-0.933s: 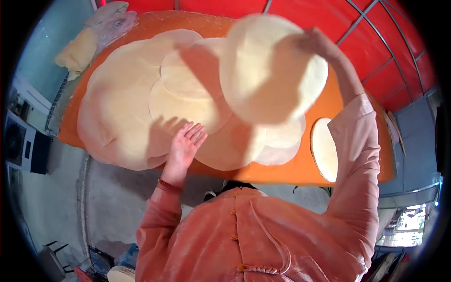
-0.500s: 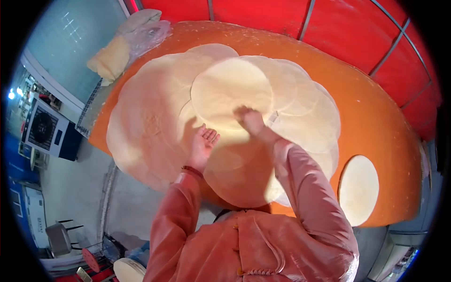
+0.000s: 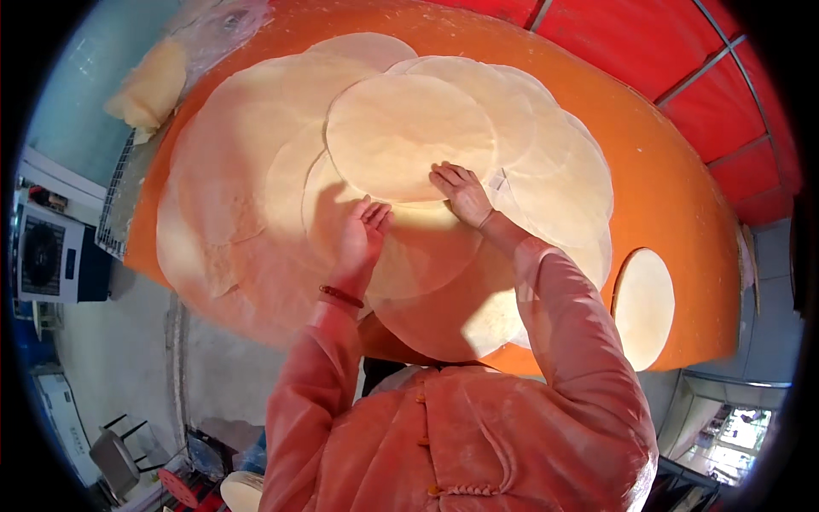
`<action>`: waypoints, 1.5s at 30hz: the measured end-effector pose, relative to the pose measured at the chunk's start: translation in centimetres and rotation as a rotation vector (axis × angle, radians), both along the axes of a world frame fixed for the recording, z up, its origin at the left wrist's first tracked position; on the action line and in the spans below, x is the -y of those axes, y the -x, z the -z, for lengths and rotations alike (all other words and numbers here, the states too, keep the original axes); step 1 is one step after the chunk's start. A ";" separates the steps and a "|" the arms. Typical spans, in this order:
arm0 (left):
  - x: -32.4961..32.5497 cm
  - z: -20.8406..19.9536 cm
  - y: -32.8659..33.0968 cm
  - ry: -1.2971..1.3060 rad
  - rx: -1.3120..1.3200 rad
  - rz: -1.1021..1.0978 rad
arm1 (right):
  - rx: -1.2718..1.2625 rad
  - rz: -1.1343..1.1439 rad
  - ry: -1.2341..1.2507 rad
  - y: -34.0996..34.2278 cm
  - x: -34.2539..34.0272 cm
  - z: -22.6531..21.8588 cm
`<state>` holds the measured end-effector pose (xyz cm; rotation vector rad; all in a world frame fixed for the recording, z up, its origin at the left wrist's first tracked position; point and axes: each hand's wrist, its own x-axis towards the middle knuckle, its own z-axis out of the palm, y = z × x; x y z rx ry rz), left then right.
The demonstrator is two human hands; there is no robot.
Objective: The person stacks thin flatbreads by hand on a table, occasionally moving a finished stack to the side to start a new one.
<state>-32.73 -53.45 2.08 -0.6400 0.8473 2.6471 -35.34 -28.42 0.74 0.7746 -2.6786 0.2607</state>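
A pale round sheet of thin flatbread or dough (image 3: pixel 401 128) lies on top of several overlapping larger sheets (image 3: pixel 230 154) spread across an orange table (image 3: pixel 682 205). My right hand (image 3: pixel 462 194) rests its extended fingers on the near right edge of the top round, palm down. Just left of it, close to the round's near left edge, my left hand (image 3: pixel 365 232) is turned partly palm up, fingers loosely bent and apart, holding nothing. A small light scrap (image 3: pixel 498 179) lies on the sheets right of my right hand.
A pale round board or disc (image 3: pixel 645 309) lies near the table's right end. Crumpled plastic (image 3: pixel 223 34) and a folded yellowish sheet (image 3: pixel 152 84) sit past the far left edge. Red panels (image 3: pixel 614 43) stand behind the table. A chair (image 3: pixel 118 456) stands at lower left.
My right hand has flattened out, its fingers now laid on the round's edge. My left hand stays near the same edge. The whole view has shifted, so the table appears higher.
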 end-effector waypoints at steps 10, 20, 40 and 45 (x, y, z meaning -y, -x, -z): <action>1.3 -0.1 1.9 -0.176 -0.002 0.116 | 0.124 0.028 -0.079 -1.6 1.4 -0.6; 0.9 -3.4 5.4 -0.368 -0.014 0.313 | 0.050 0.136 0.336 0.3 3.1 -1.6; -5.0 0.2 7.9 -0.203 -0.040 0.390 | 0.045 0.548 0.029 6.1 -9.5 -8.1; -6.1 2.5 11.1 -0.084 -0.033 0.380 | -0.004 0.608 0.141 15.6 -14.2 -15.0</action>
